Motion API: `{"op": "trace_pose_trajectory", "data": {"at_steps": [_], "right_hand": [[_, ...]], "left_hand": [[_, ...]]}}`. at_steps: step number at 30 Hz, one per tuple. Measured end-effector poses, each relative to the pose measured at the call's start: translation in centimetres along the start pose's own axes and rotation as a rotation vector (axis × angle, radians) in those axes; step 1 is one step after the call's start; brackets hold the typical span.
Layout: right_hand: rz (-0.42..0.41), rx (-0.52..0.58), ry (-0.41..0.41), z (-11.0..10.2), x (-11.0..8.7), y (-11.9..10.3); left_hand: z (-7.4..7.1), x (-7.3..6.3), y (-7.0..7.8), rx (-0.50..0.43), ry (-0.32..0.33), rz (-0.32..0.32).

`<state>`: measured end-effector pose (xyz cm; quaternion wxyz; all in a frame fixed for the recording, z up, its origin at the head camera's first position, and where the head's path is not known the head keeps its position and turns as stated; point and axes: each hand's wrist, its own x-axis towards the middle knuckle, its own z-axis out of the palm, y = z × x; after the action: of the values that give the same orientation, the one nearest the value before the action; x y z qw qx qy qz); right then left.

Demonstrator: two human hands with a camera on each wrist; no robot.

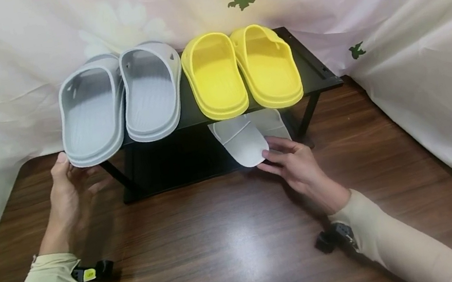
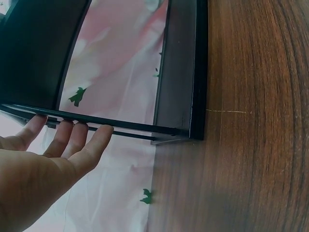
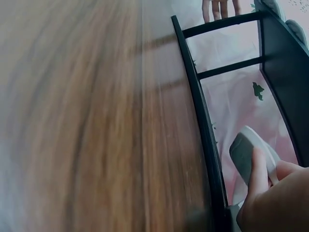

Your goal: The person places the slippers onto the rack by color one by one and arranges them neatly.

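A black two-tier shoe rack point(image 1: 312, 68) stands on the wooden table. On its top shelf sit a pair of grey clogs point(image 1: 91, 115) at the left and a pair of yellow clogs point(image 1: 219, 85) to their right. My right hand point(image 1: 301, 168) pinches the end of a pale grey slipper point(image 1: 246, 145) between thumb and fingers, at the right of the lower level. A second pale slipper point(image 1: 269, 122) lies partly hidden behind it. At the rack's left end, my left hand point(image 1: 66, 191) touches the side bars point(image 2: 120, 123) with its fingertips, thumb up near the grey clog.
A pale floral cloth point(image 1: 195, 3) hangs behind the rack and along both sides. Brown wooden tabletop point(image 1: 207, 247) extends in front. The rack's lower shelf point(image 1: 176, 161) shows dark to the left of the slippers.
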<state>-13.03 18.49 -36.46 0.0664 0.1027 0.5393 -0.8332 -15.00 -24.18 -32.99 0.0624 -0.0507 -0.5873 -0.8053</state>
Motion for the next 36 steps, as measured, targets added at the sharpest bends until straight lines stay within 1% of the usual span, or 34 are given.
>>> {"op": "trace_pose_trajectory", "data": {"at_steps": [3,6,10,14,20,23,28,33,36], "right_hand": [[-0.004,0.029,0.012,0.3,0.0,0.2],[0.003,0.044,0.018,0.5,-0.1,0.4],[0.016,0.047,0.024,0.7,-0.1,0.7],[0.015,0.03,0.027,0.9,0.0,0.8],[0.005,-0.063,0.043,1.0,0.1,0.9],[-0.014,-0.12,0.037,0.9,0.1,0.9],[-0.049,-0.268,-0.008,0.6,0.3,0.5],[-0.039,-0.364,-0.044,0.4,0.7,0.2],[-0.041,-0.43,-0.059,0.2,0.8,0.2]], "left_hand": [[0.5,-0.3,0.4,-0.015,0.014,-0.008],[0.9,-0.4,0.7,-0.015,0.01,-0.017],[0.9,-0.4,0.8,-0.001,0.001,-0.017],[0.9,-0.5,0.8,-0.011,0.0,-0.023],[0.8,-0.4,0.9,-0.01,-0.012,-0.037],[0.8,-0.3,0.9,-0.004,-0.017,-0.041],[0.5,-0.1,0.6,-0.005,0.0,-0.037],[-0.3,0.3,0.0,-0.016,-0.012,-0.027],[-0.3,0.3,-0.1,-0.022,-0.005,-0.024]]}}
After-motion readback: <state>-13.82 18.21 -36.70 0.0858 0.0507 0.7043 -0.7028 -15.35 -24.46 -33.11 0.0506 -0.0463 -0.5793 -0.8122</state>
